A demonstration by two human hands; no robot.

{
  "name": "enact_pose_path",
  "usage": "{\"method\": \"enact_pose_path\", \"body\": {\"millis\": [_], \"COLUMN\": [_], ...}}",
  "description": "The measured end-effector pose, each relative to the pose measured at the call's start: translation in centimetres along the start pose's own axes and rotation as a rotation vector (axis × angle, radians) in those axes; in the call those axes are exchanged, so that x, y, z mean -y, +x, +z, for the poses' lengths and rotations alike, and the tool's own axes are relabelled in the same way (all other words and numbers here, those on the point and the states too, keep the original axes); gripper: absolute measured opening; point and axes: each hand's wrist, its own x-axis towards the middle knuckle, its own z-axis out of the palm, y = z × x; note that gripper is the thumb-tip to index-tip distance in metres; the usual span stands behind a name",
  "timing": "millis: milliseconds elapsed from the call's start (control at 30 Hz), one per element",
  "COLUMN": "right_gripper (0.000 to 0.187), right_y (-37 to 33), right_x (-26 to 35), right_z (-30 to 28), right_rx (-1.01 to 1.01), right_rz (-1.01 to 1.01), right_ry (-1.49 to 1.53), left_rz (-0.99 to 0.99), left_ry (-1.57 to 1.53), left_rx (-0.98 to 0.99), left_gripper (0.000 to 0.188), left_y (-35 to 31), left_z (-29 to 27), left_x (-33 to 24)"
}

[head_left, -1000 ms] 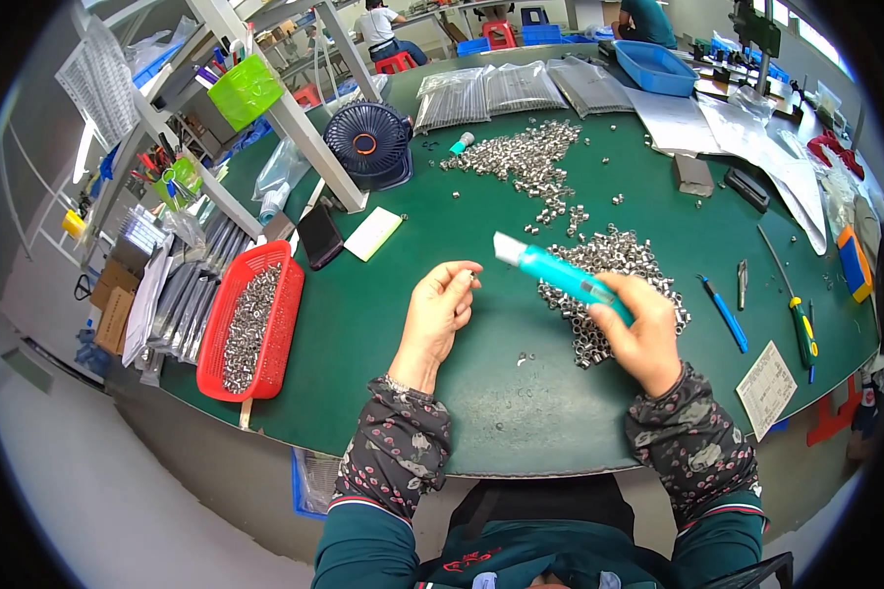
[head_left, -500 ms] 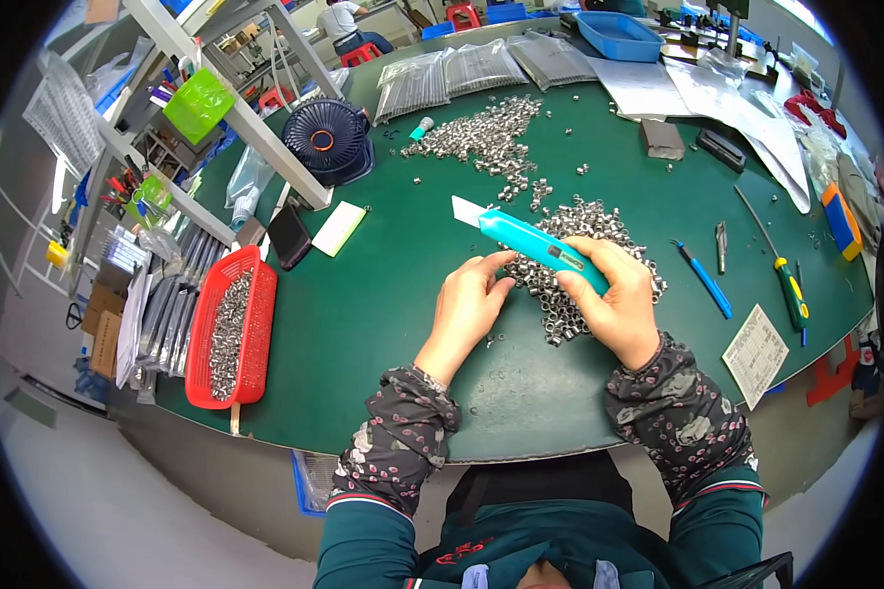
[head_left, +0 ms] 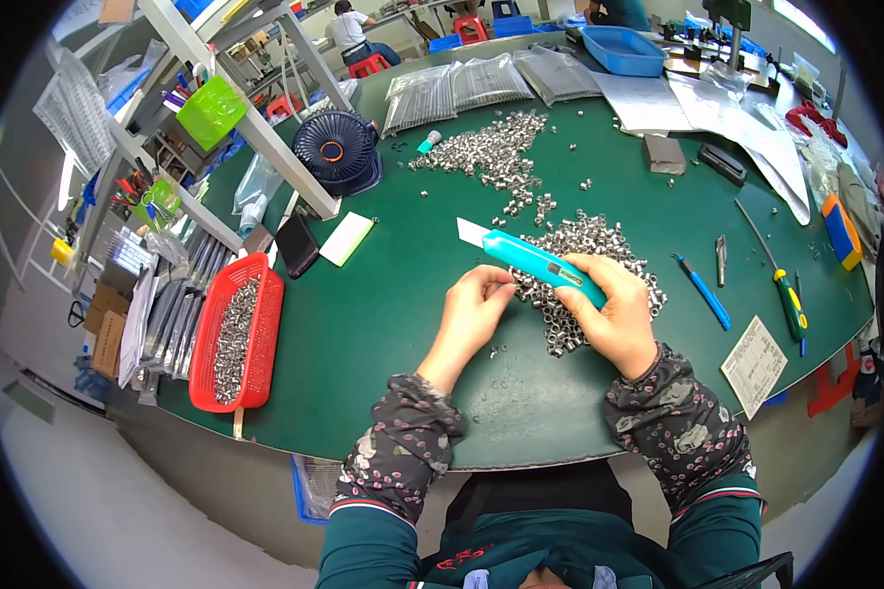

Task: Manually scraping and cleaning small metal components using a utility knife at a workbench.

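Right hand (head_left: 614,312) has its fingers wrapped round a teal cutter (head_left: 545,267) mid-frame, blade out. Left hand (head_left: 473,306) has its fingers pinched beside the nearer heap of metal rings (head_left: 565,339); can't tell if they've got one. Another heap (head_left: 491,155), upper centre, so loads look left. Red basket (head_left: 268,344), frame left, holds plenty, maybe finished ones.

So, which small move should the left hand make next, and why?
Perhaps draw the left hand back from the pile of metal rings: its fingertips are pinched at the pile's edge, and the bare blade of the teal knife is close by. Whether the fingertips hold a ring, I cannot tell.
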Motion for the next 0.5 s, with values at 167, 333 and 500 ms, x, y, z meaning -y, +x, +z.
{"method": "enact_pose_path", "body": {"millis": [167,333,500], "right_gripper": [0.027,0.027,0.027], "right_y": [-0.1,-0.4,-0.3], "right_x": [0.0,0.4,0.1], "right_z": [-0.1,-0.2,-0.1], "right_rx": [0.046,0.18,0.261], "right_rz": [0.001,0.063,0.092], "right_ry": [-0.005,0.002,0.033], "left_rz": [-0.285,-0.195,-0.123], "left_ry": [-1.044,-1.237,-1.291], "left_rx": [0.154,0.161,0.166], "left_gripper": [0.011,0.01,0.013], "left_y": [-0.6,-0.4,-0.2], "left_z": [-3.8,-5.3,-5.4], "left_x": [0.6,1.9,2.7]}}
